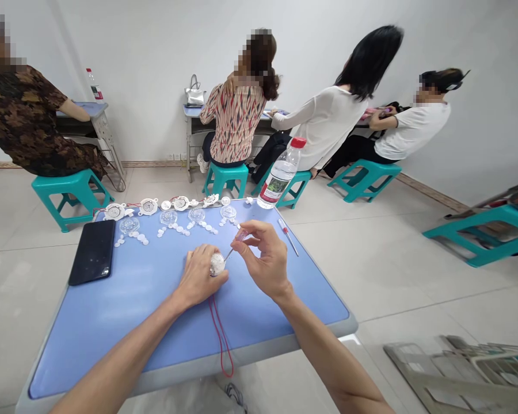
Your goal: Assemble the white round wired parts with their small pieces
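Observation:
My left hand (200, 275) is closed around a small round white part (217, 263) on the blue table (125, 322); red wires (220, 333) trail from the part toward the table's near edge. My right hand (263, 259) pinches a small screwdriver with a pinkish handle (238, 238), and its tip touches the white part. A row of similar white round parts (149, 206) and clear discs with small white pieces (169, 218) lies along the far side of the table.
A black phone (93, 250) lies at the table's left. A clear water bottle with a red cap (281, 172) stands at the far right corner, a second screwdriver (288, 236) beside it. Several people sit on teal stools at desks by the wall.

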The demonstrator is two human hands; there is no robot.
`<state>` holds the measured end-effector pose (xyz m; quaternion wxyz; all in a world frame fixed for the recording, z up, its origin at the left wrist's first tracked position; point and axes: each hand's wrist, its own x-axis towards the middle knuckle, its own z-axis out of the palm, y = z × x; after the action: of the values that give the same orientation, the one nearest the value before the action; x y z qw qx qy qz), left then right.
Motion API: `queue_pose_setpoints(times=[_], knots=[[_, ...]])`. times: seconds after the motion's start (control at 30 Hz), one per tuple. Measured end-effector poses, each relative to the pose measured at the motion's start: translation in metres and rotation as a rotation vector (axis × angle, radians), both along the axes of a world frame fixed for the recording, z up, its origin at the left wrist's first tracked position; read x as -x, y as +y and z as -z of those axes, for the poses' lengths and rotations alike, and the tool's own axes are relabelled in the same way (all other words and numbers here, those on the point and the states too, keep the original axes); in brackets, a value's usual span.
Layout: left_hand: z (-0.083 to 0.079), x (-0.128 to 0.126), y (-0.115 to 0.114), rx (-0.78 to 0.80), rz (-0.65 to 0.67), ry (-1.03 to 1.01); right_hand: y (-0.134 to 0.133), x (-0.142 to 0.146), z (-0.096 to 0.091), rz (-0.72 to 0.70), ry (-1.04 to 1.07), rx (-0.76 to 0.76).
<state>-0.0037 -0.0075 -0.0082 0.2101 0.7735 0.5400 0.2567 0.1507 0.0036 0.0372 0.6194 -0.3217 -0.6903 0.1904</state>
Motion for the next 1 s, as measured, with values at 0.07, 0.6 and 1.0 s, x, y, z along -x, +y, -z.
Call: queue_pose_setpoints(times=[0.07,0.6,1.0], knots=[[-0.0001,-0.0002,0.0001,-0.004,-0.003,0.001,-0.0010,0.0016,0.0008,0.007,0.018,-0.001],[-0.0029,-0.0001,0.0000,0.022,0.028,-0.008,-0.0021,-0.0031,0.0000,-0.010,-0.019,0.027],[-0.0025,-0.0003,-0.0021,0.003,0.015,-0.022,0.0000,-0.0017,-0.0028,-0.096,-0.150,-0.051]])
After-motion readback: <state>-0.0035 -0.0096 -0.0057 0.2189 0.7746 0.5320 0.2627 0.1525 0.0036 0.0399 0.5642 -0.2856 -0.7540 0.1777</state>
